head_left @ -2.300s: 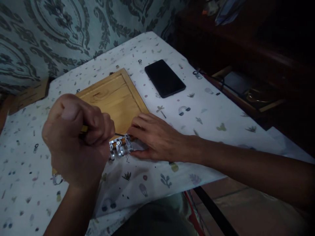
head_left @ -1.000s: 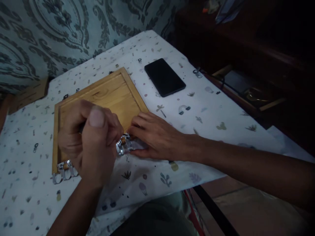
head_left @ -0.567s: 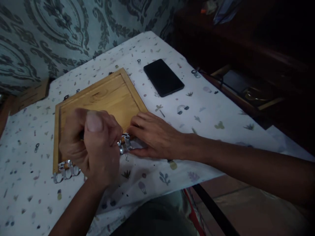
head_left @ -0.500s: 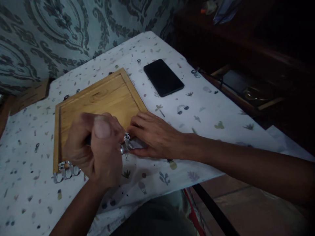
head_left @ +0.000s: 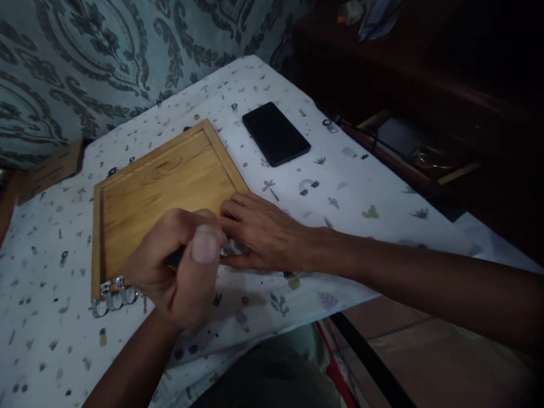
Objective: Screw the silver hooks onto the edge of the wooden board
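My left hand point(head_left: 182, 263) is closed in a fist, thumb on top, around a dark-handled tool point(head_left: 175, 258); only a bit of the handle shows, and its working end is hidden. It is over the near edge of a wooden board point(head_left: 170, 175) with a raised rim. My right hand point(head_left: 263, 232) lies at the board's near right corner, fingers bent and thumb below, pinching a shiny metal clip point(head_left: 233, 247) that is mostly covered. Several curved metal clips point(head_left: 114, 294) sit along the board's near left edge.
A black phone point(head_left: 276, 134) lies beyond the board on the printed tablecloth point(head_left: 340, 198). Cardboard point(head_left: 53, 170) is at the table's left end. Patterned fabric point(head_left: 106, 51) rises behind the table. Dark furniture point(head_left: 403, 73) stands at the right.
My left hand has shifted right, closer to my right hand, and now hides more of the clip there. My right hand keeps its place on the board's corner.
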`<state>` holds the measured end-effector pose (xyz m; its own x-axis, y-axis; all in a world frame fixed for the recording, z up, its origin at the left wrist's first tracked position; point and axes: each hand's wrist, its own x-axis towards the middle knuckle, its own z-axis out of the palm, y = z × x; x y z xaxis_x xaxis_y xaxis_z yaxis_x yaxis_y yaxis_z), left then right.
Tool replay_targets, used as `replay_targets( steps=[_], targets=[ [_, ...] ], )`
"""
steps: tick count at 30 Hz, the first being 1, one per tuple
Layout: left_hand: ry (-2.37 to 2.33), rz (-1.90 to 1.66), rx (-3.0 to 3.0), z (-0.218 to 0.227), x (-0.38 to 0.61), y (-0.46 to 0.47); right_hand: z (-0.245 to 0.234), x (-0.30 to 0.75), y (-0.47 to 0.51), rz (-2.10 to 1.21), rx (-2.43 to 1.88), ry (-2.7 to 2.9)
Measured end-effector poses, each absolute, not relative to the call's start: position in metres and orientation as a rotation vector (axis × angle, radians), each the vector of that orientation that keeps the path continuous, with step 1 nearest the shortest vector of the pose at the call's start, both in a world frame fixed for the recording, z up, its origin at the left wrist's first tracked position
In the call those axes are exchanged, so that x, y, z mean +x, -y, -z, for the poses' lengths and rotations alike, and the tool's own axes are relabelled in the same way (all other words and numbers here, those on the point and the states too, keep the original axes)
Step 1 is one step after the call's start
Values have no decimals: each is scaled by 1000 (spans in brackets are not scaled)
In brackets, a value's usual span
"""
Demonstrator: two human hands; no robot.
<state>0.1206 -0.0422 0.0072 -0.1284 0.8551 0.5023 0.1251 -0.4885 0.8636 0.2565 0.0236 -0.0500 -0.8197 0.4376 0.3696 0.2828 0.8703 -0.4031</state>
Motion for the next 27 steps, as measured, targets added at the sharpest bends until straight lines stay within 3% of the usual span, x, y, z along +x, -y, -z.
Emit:
replay_targets(
  steps=[11, 27],
  targets=[
    [-1101, -1923, 1431, -19, 133, 25, 50, 256, -24, -444, -513, 2583],
    [-1109, -1870, 1233, -24, 134, 16, 54, 256, -24, -410, -495, 2531]
  ],
)
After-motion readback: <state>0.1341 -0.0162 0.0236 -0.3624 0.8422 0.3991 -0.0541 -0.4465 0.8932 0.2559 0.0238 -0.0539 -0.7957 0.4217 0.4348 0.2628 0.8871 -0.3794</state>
